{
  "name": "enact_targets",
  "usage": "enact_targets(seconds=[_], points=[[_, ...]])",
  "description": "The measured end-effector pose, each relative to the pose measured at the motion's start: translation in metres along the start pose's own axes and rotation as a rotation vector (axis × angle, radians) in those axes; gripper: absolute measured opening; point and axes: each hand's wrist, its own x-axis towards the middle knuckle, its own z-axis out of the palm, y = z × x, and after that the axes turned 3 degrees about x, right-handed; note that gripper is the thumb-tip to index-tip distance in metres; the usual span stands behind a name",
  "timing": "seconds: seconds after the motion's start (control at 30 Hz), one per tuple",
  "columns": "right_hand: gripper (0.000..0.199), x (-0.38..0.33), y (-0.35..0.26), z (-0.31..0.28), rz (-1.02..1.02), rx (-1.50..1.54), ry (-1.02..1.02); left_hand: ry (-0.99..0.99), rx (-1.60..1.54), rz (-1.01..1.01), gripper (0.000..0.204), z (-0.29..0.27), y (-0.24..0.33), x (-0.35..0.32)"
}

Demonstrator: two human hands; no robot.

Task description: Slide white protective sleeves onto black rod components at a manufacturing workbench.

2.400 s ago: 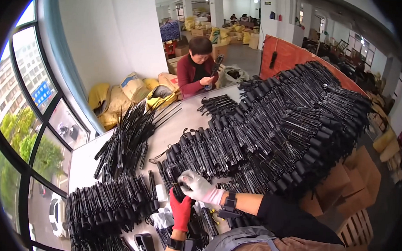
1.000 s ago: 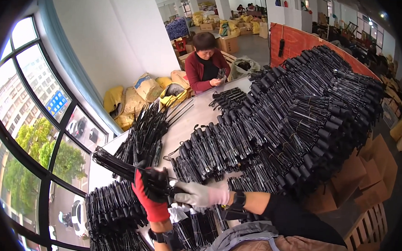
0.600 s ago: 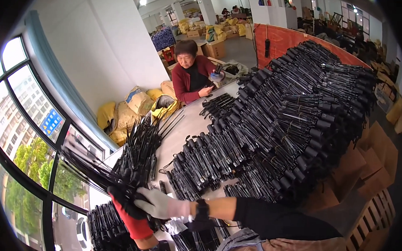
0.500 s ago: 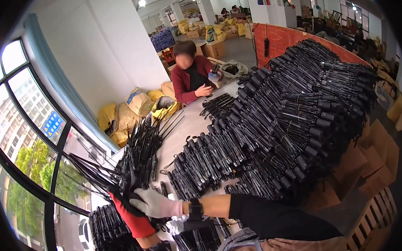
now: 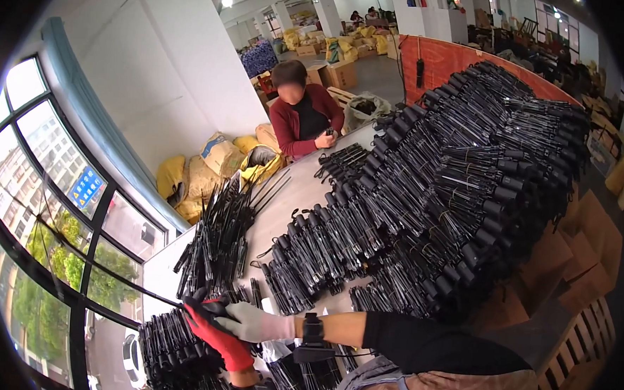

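Note:
My left hand point(image 5: 214, 337), in a red glove, grips a black umbrella frame point(image 5: 200, 306) over the near-left pile of black frames point(image 5: 170, 350). Thin black ribs point(image 5: 83, 257) run from the frame out to the left, across the window. My right hand point(image 5: 254, 323), in a grey-white glove with a black wristband behind it, closes on the same frame just right of the left hand. Both hands hang low over the table's near-left corner.
Large stacks of black frames point(image 5: 468, 175) cover the pale table point(image 5: 298, 194); a smaller heap point(image 5: 218, 239) lies at its left. A person in a dark red top point(image 5: 305, 117) works at the far end. Yellow sacks point(image 5: 200, 168), cardboard boxes point(image 5: 576, 265), a big window point(image 5: 36, 202).
Both hands carried the frame from the middle of the table to the left, raised it with its ribs fanned out, and now hold it lower over the near-left pile.

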Motion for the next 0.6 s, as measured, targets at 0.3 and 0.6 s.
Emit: enact_targets(seconds=[0.3,0.6], points=[[0.04,-0.107,0.029,-0.083,0.271,0.248,-0.389,0.397,-0.409,0.101,0.055,-0.042,0.032,-0.016],[0.044,-0.163,0.025,-0.081,0.378,0.427,-0.287,0.068,-0.656,-0.039,0.092,-0.115,0.009,0.049]])
